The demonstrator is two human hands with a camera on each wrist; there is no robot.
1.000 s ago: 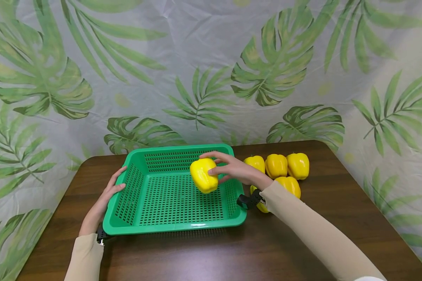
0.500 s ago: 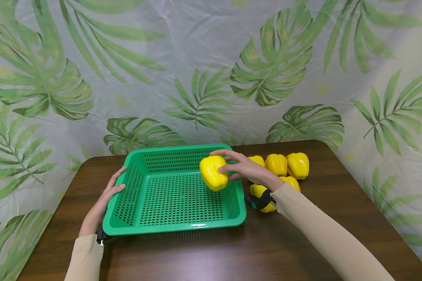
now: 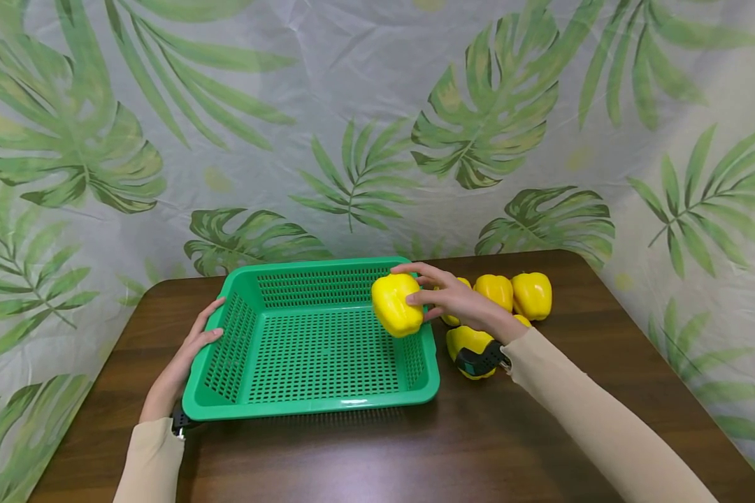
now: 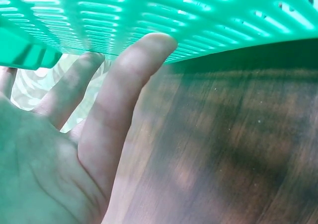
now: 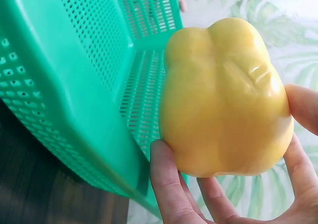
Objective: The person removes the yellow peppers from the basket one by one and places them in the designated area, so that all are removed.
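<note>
- Rightward since a second ago, the right hand carries its grasped yellow bell pepper above the green basket's right wall.
- Left hand rests flat-fingered against the basket's left side.

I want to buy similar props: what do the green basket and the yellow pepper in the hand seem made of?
Green basket: glossy moulded plastic, with perforated walls and rim highlights. Yellow pepper, held by the right hand: smooth, waxy skin with no visible stem, possibly an imitation; real or fake cannot be settled.
</note>
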